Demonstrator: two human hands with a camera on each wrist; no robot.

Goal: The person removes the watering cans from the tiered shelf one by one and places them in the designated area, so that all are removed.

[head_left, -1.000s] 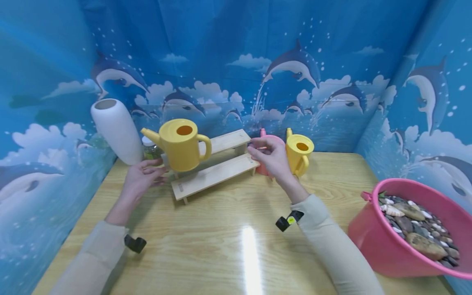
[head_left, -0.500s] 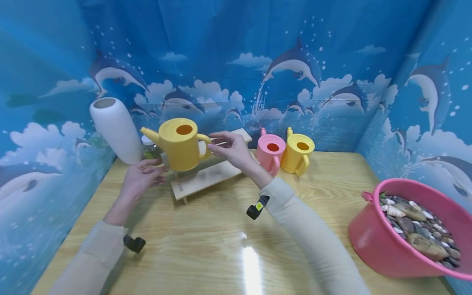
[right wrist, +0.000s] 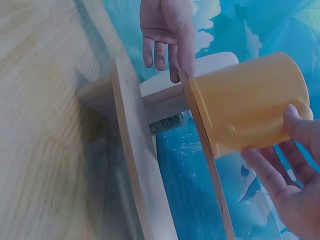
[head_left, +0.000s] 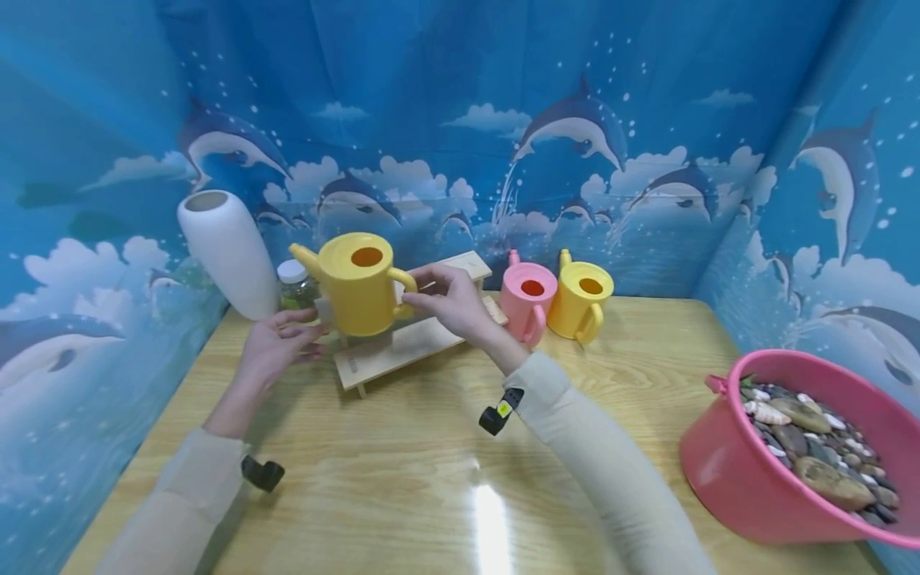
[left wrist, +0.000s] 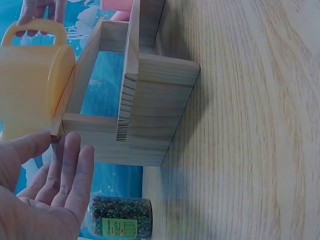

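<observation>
While the right grip [head_left: 454, 300] pinches the handle [head_left: 404, 278] of the yellow cylindrical plastic watering can [head_left: 352, 291], the can stands upright on the left end of the upper board [head_left: 469, 261] of the pale two-tier wooden stand [head_left: 402, 347], spout left. Left grip [head_left: 276, 347] pinches that board's left end, thumb against fingers. Beyond it: tall smooth white vase [head_left: 230, 255], white-lidded clear jar [head_left: 293, 273] of dark granules. Right of stand, on wood-grain counter [head_left: 402, 463]: pink round watering can [head_left: 523, 297], second yellow can [head_left: 575, 295] just beside. Round pink bucket [head_left: 747, 471] of stones [head_left: 819, 447], far right.
</observation>
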